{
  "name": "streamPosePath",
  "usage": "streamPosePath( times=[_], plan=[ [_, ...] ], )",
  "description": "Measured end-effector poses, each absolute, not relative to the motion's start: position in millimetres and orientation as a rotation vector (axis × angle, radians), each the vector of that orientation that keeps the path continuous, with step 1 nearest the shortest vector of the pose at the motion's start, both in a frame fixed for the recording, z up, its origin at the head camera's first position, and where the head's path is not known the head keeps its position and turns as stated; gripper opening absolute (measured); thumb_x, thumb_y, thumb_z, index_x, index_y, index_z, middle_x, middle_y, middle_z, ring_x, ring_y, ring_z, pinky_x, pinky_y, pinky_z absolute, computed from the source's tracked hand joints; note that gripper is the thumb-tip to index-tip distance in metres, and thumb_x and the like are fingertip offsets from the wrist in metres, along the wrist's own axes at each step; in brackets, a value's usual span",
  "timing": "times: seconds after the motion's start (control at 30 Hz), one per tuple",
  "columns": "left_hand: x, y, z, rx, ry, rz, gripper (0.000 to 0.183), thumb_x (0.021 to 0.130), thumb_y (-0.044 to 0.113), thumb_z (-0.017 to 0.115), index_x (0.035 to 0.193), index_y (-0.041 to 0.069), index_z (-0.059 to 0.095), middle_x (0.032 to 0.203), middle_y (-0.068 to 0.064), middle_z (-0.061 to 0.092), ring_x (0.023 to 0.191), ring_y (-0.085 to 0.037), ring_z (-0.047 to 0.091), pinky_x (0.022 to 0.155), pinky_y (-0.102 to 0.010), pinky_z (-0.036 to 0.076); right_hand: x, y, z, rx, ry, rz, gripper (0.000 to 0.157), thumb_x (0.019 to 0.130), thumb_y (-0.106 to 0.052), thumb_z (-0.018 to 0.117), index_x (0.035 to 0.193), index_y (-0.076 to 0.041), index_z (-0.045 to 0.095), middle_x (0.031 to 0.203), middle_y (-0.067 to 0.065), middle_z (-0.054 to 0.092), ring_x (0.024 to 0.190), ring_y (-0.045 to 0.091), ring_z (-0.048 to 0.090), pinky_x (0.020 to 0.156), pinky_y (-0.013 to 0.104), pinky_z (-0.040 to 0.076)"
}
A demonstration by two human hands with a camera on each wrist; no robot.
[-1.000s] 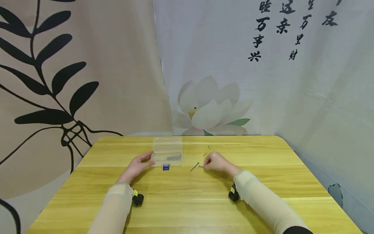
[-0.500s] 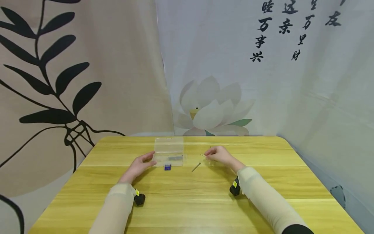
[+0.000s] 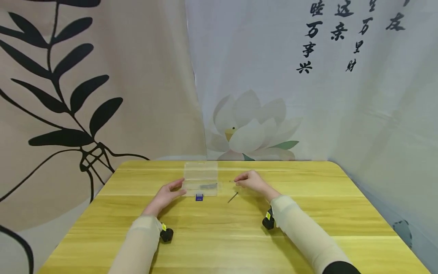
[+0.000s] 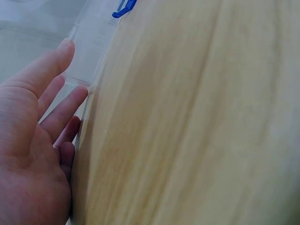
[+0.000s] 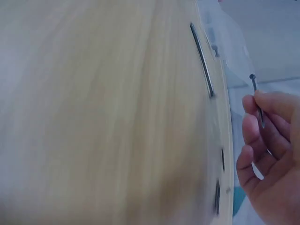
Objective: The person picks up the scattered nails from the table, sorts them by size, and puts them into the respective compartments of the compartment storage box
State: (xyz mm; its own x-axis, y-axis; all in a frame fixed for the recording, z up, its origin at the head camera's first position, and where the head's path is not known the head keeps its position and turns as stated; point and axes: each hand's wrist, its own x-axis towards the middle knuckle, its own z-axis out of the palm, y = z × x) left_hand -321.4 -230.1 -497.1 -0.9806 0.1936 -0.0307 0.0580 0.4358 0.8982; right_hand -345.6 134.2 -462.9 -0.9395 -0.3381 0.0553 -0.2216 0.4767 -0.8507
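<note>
Nail (image 5: 254, 84) pinched in right hand (image 3: 252, 181), right of box (image 3: 200, 172). Left hand (image 3: 165, 196) wide, at box's left edge. Looks part-done: grey pieces (image 3: 208, 186) inside open box; long nail (image 5: 202, 61), small nails (image 5: 223, 159) loose on worktop (image 3: 205, 236), right of box.

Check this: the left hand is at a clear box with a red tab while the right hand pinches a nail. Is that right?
Not quite: the tab is blue, as the head view shows. The left hand is at the clear box, and the right hand pinches a nail.
</note>
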Motion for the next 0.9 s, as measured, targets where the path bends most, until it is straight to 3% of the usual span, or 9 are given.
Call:
streamPosePath(
  times=[0.37, 0.63, 0.9],
  plan=[
    [-319, -224, -499, 0.222, 2.537, 1.611, 0.063, 0.092, 0.026, 0.069, 0.148, 0.013, 0.042, 0.147, -0.017, 0.043, 0.137, -0.037, 0.035, 0.111, -0.058, 0.021, -366, 79, -472, -0.647, 2.749, -1.323, 0.012, 0.091, -0.01, 0.067, 0.098, -0.006, 0.076, 0.094, 0.003, 0.073, 0.088, 0.017, 0.066, 0.079, 0.034, 0.054],
    [-320, -227, -500, 0.22, 2.539, 1.626, 0.064, 0.091, 0.026, 0.069, 0.147, 0.013, 0.042, 0.147, -0.015, 0.043, 0.137, -0.034, 0.036, 0.111, -0.056, 0.024, -369, 42, -469, -0.76, 2.856, -1.14, 0.008, 0.089, -0.011, 0.069, 0.092, -0.01, 0.077, 0.086, -0.002, 0.072, 0.077, 0.01, 0.064, 0.071, 0.028, 0.053],
    [-322, -231, -499, 0.221, 2.522, 1.663, 0.064, 0.091, 0.026, 0.07, 0.147, 0.013, 0.043, 0.147, -0.017, 0.043, 0.137, -0.035, 0.035, 0.111, -0.056, 0.023, -369, 25, -470, -0.747, 2.823, -1.163, 0.011, 0.091, -0.01, 0.067, 0.095, -0.006, 0.076, 0.091, 0.002, 0.072, 0.081, 0.011, 0.065, 0.073, 0.029, 0.054]
  ],
)
